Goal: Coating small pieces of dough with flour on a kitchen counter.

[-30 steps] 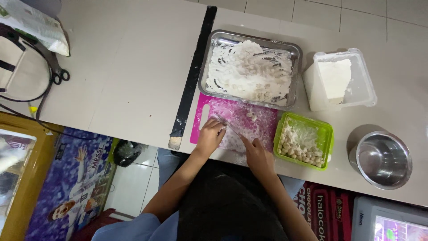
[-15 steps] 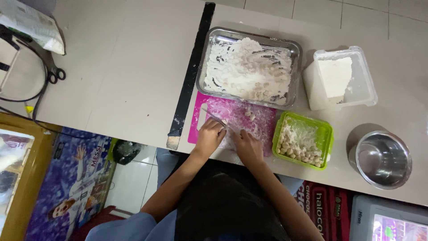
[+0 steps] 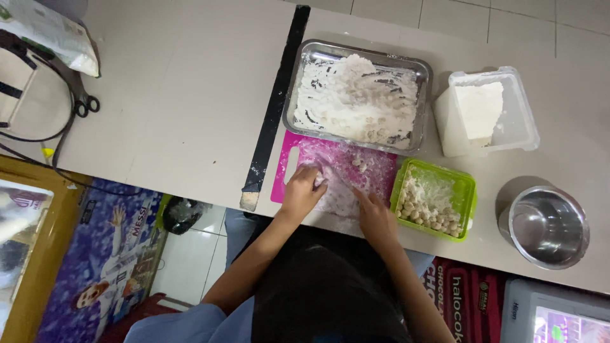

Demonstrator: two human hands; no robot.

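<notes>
Left hand: your left hand (image 3: 301, 192) lies knuckles-up on the near left part of the pink cutting board (image 3: 338, 173), fingers curled down onto the floured surface; whether they pinch a piece of dough beneath them cannot be told from this view.
Right hand: your right hand (image 3: 375, 216) rests at the board's near right edge, fingers stretched flat toward the middle, loose and closed on nothing that shows.
Dough on the board: 1 small cluster of pale dough bits (image 3: 361, 162) sits on the far right part of the board, apart from both hands (the white film of flour around it blurs its outline).
Step in hand: by the look of it, you are working small pieces of dough on the floured board, both hands pressed down to it.
Next move: in my judgement it calls for a light touch and a short carry to the right, since the pieces are tiny and the flour makes them slide.
Green tub: the green container (image 3: 469, 190) just beside the board's right edge already holds many small rounded dough balls (image 3: 427, 215) in flour.
Metal tray: the steel tray (image 3: 423, 70) touching the board's far edge holds a heap of flour, scraped bare in places.
Further out: a clear plastic box (image 3: 521, 121) with a white block stands right of the tray; a steel bowl (image 3: 548, 227) stands near the right end of the table (image 3: 178, 101).
</notes>
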